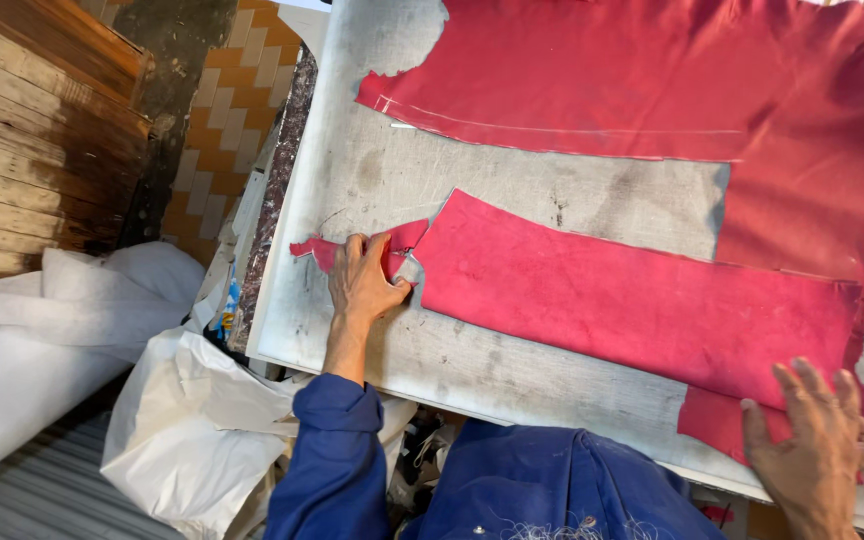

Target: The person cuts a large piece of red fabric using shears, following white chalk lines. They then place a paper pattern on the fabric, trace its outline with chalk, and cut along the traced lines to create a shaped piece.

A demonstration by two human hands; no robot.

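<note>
A large sheet of red leather lies across a scuffed grey-white cutting board, with a long strip cut partly free along its near side. My left hand presses on the strip's left tip, where a small red offcut sticks out; a small pale object shows under the thumb. My right hand lies flat with fingers spread on the leather's near right corner. Both sleeves are blue.
The board's left edge drops to white plastic bags and a white cloth roll. Wooden planks and orange floor tiles lie further left.
</note>
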